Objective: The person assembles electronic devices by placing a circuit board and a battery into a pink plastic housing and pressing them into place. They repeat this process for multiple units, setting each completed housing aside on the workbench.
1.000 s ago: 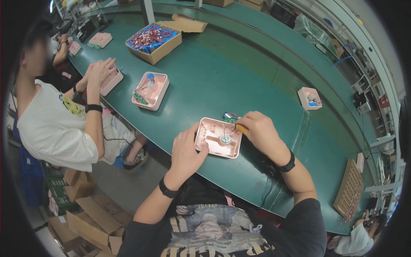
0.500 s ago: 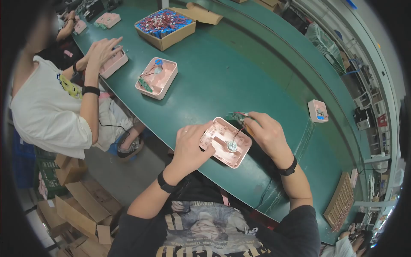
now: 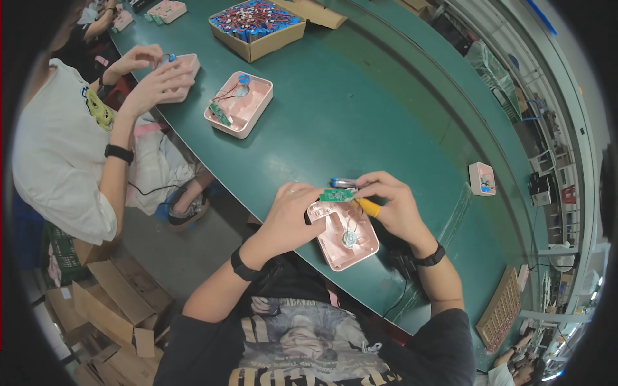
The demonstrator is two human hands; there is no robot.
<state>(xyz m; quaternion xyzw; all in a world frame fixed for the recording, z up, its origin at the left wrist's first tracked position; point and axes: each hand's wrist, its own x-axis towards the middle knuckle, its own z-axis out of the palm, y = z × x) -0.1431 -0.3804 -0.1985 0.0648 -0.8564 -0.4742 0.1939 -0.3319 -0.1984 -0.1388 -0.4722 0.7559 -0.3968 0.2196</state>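
A pale pink plastic shell [image 3: 333,248] lies tilted at the table's near edge, with a round silver part [image 3: 349,239] inside. My left hand [image 3: 290,215] is closed on its left side, thumb over the rim. A green circuit board [image 3: 336,195] is above the far rim, between the fingertips of both hands. My right hand [image 3: 396,206] is closed around a tool with a yellow handle [image 3: 367,206], its fingertips at the board's right end. Just beyond the board is a blue and silver cylinder [image 3: 344,183]; what supports it is unclear.
Another pink shell [image 3: 257,116] with wired parts stands farther left. Beside it, a co-worker's hands [image 3: 154,83] work on a shell. A carton [image 3: 270,46] of blue wired parts is at the back. A small pink box [image 3: 481,179] and a brown gridded tray [image 3: 499,309] stand right.
The circuit board has come from beyond the shell's far right to above its far rim, now facing up near my left fingertips. My right hand moved slightly left; the shell turned a little.
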